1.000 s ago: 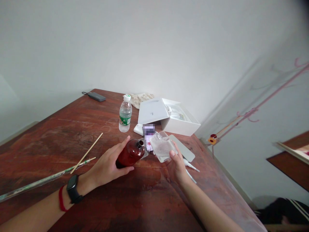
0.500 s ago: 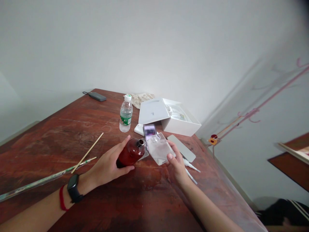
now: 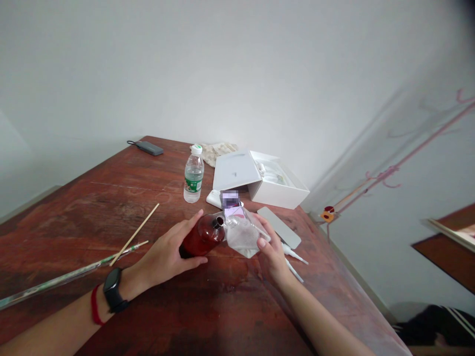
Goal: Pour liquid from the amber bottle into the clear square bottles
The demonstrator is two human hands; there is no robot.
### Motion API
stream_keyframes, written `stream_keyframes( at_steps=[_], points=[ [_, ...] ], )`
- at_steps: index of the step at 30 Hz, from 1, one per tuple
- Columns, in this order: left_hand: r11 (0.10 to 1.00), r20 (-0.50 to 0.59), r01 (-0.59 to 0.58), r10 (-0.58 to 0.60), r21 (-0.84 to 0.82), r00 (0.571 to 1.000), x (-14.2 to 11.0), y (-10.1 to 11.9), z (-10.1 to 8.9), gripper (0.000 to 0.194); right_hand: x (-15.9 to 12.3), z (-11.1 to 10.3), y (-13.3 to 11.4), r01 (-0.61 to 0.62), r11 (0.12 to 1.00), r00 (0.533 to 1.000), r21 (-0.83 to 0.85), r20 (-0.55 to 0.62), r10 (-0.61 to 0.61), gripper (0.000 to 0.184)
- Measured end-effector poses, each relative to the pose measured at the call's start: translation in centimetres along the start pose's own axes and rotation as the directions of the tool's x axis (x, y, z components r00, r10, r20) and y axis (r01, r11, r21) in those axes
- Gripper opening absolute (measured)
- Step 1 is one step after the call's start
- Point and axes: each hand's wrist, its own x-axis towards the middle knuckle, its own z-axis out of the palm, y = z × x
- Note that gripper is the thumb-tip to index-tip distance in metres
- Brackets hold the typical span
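My left hand is wrapped round a brown bottle whose uncapped neck tilts toward the right. In my right hand is a clear, square-sided plastic container, gripped by its right side between thumb and fingers. The container is tipped, and its left end lies right beside the bottle's mouth; whether the two touch I cannot tell. Just behind them a phone with a lit screen is partly hidden by the container.
A water bottle stands behind my left hand. An open white box is at the back right, near a grey flat plate and white droppers. Chopsticks lie left; a dark power bank sits far left.
The clear container has tilted further and come slightly lower, with my right hand turning it. The brown bottle in my left hand has shifted slightly to the right.
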Motion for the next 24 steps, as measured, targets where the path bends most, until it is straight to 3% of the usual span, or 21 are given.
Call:
stream_keyframes(
  at_steps=[24],
  points=[
    [1.0, 0.022, -0.011, 0.011, -0.002, 1.0, -0.3, 0.6, 0.3, 0.108, 0.3, -0.3, -1.0, 0.093, 0.988, 0.996, -0.125, 0.012, -0.092, 0.076]
  ],
)
